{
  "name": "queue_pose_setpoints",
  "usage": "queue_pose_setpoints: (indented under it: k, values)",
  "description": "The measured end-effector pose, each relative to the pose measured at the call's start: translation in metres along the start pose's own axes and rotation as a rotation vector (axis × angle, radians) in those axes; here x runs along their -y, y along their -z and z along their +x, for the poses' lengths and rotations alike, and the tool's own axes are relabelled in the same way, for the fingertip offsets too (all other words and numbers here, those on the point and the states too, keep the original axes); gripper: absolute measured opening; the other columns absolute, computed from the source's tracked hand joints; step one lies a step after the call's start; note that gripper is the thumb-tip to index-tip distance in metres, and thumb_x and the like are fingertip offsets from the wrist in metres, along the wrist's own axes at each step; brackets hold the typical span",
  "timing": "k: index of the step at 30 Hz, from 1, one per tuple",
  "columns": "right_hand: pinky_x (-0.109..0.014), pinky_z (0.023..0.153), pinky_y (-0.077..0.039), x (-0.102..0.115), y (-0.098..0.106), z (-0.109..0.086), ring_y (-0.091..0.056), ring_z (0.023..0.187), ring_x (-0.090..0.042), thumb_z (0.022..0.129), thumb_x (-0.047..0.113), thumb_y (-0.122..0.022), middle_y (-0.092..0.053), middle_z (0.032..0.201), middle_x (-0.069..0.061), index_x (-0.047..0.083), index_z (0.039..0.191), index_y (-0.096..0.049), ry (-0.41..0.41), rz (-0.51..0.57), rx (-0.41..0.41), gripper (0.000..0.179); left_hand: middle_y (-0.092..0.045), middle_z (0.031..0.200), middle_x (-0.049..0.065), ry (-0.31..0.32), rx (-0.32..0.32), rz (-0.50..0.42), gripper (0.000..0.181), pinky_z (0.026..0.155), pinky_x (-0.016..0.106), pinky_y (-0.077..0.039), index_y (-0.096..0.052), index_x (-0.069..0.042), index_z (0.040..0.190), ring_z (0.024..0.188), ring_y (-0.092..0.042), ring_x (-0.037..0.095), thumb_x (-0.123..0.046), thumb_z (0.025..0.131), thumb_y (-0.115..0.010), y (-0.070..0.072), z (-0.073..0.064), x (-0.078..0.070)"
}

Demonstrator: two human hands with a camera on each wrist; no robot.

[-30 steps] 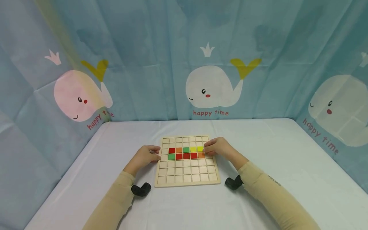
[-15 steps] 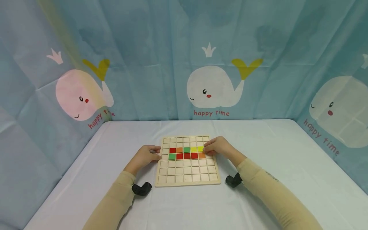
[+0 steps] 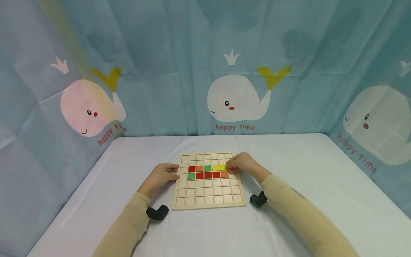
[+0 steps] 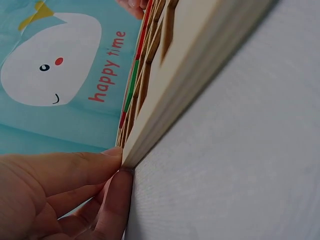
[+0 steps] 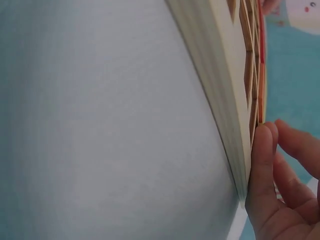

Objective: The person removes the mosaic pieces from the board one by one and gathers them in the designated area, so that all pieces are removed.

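A square wooden grid board (image 3: 208, 206) lies on the table with two rows of coloured square tiles, mostly red (image 3: 208, 175), plus green, orange and yellow. At its left edge my left hand (image 3: 159, 176) holds the rim; in the left wrist view a thumb and fingertips meet at the board's wooden side (image 4: 165, 105). My right hand (image 3: 242, 163) reaches over the right edge, thumb and finger together at the yellow tile (image 3: 222, 166) ending the upper row, partly covering it. In the right wrist view, fingertips (image 5: 264, 131) sit right at the row's end, near an orange tile (image 5: 261, 90).
White cloth covers the table (image 3: 289, 221). Blue curtain (image 3: 160, 100) with printed whales hangs behind and along the sides. A black wrist-mounted piece (image 3: 157, 212) sticks out by the left sleeve, another (image 3: 258, 200) by the right.
The right hand and forearm have shifted slightly left, uncovering a bit more of the orange tile. The left hand keeps its place at the board's edge.
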State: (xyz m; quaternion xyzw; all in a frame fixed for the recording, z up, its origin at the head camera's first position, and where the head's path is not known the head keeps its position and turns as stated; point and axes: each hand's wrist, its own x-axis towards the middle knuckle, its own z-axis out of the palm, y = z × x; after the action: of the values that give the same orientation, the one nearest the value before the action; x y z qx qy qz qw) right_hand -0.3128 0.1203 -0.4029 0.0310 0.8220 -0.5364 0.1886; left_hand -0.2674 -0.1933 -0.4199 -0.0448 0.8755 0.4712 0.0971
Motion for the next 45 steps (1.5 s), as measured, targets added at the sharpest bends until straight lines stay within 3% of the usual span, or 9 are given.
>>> queue_pose_setpoints:
  k: [8,18,45]
  values:
    - [-0.023,0.064,-0.058,0.0007,-0.0018,0.003,-0.068,0.061,-0.009,0.089,0.007,-0.072,-0.074,0.08,-0.008,-0.007,0.103,-0.073,-0.025,-0.006,-0.021,0.02,-0.064,0.122,0.013,0.001,0.001,-0.012,0.049,0.076,0.025,-0.055,-0.06,-0.001,0.134,0.093,-0.061,0.016,-0.004,0.087,-0.071,-0.0008,-0.0034,0.0008]
    - [-0.024,0.064,-0.059,0.0031,-0.0081,0.0,-0.068,0.064,-0.01,0.085,0.005,-0.076,-0.075,0.087,-0.013,-0.007,0.095,-0.073,0.049,-0.014,-0.107,0.016,-0.063,0.122,0.014,0.013,-0.007,-0.016,0.049,0.076,0.025,-0.055,-0.06,-0.001,0.134,0.093,-0.061,0.017,-0.003,0.086,-0.071,0.0004,-0.0037,-0.0024]
    - [-0.023,0.066,-0.059,0.0046,-0.0057,-0.0028,-0.068,0.062,-0.007,0.086,0.005,-0.075,-0.075,0.096,-0.015,-0.006,0.102,-0.072,0.011,0.049,-0.117,0.02,-0.061,0.121,0.015,-0.002,0.004,-0.028,0.049,0.078,0.027,-0.057,-0.059,0.0,0.134,0.096,-0.064,0.018,-0.003,0.087,-0.071,-0.0003,-0.002,-0.0008]
